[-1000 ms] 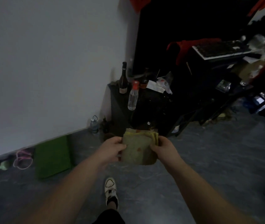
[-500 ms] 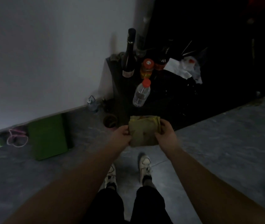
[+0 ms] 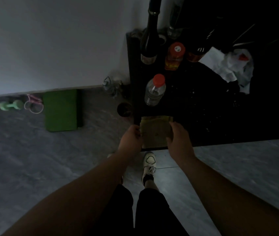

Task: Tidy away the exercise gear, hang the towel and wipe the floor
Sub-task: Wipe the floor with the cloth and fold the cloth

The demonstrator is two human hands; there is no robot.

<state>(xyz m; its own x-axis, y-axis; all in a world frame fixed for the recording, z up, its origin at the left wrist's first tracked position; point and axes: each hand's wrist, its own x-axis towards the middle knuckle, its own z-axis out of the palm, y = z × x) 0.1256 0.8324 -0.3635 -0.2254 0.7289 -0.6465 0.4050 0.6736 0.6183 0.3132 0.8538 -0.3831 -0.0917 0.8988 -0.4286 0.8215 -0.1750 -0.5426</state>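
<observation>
Nearest, two bare forearms extend fwd over the person's dark-clad legs and a white shoe (image 3: 149,163) on the grey floor (image 3: 33,167), just below the hands.

Left hand (image 3: 130,139): fingers curled on the left edge of a folded yellowish cloth (image 3: 155,132). Right hand (image 3: 179,138): fingers closed on the cloth's right edge, thumb on top. Both hands grip the cloth; it sits between them at the near-left corner of a black table (image 3: 212,120). Whether the cloth rests on the tabletop or is held just above it cannot be told; lighting is dim.

Beyond the hands, on the table:
- Clear plastic bottle (image 3: 155,91) w/ red cap, directly ahead of the cloth.
- Orange bottle (image 3: 174,57) w/ red cap, further ahead.
- Dark wine bottle (image 3: 149,33), ahead and slightly left of the orange bottle.
- Crumpled white plastic and paper (image 3: 232,63), ahead and well to the right of the right hand.

Left of the left hand, on the floor:
- Small round dark item (image 3: 124,109), beside the table's edge; type not identifiable.
- Green mat (image 3: 61,110), folded, near the wall base.
- Pink resistance band (image 3: 33,104), just left of the mat.
- Green dumbbell (image 3: 11,105), furthest left, beside the band.

Grey wall (image 3: 50,40) runs behind the floor items.
</observation>
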